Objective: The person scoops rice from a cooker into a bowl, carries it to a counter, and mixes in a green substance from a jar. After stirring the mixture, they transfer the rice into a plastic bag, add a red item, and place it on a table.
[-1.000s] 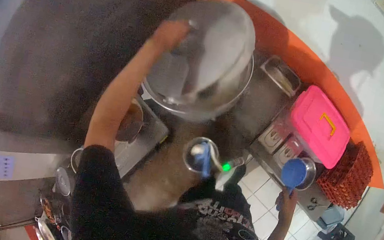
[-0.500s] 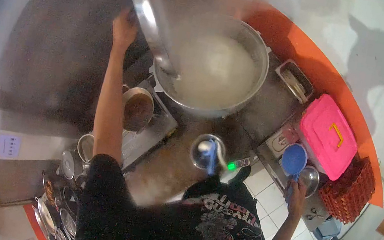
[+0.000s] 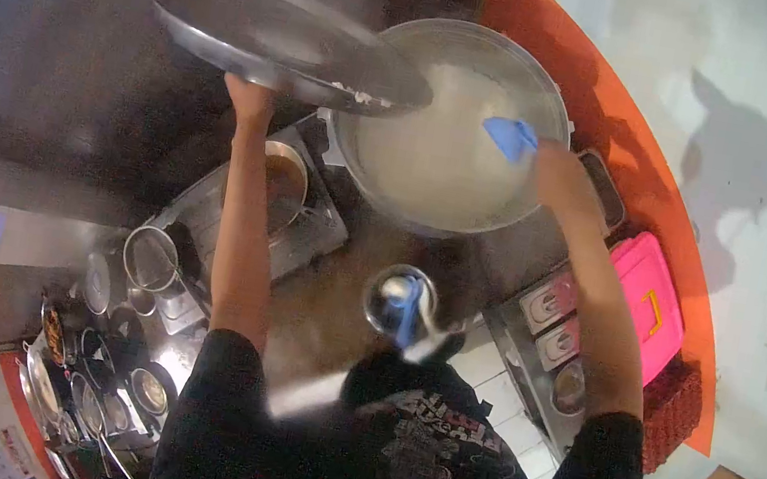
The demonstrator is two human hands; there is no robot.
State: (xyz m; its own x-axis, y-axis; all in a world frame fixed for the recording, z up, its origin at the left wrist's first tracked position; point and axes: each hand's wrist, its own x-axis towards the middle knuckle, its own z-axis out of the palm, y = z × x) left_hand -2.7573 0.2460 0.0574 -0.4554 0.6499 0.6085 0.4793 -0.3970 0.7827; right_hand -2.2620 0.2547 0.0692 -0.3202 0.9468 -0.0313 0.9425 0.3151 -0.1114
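My left hand grips the lower edge of a large round metal lid, raised and tilted at the left side of a big metal pot. Small white bits cling to the lid's rim. Pale, whitish food fills much of the pot, with steam around it. Over the right part of the pot, my right hand is closed on a blue scoop, its cup above the food. A metal bowl holding a blue-handled utensil stands in front of the pot.
Left of the pot, a stove carries a smaller pan with brown contents. A pink lidded box and metal containers line the right counter. Several pans and strainers crowd the lower left.
My right hand has carried the blue scoop from the right counter up over the pot. The lid has swung from nearly edge-on to a flatter tilt, held in my left hand.
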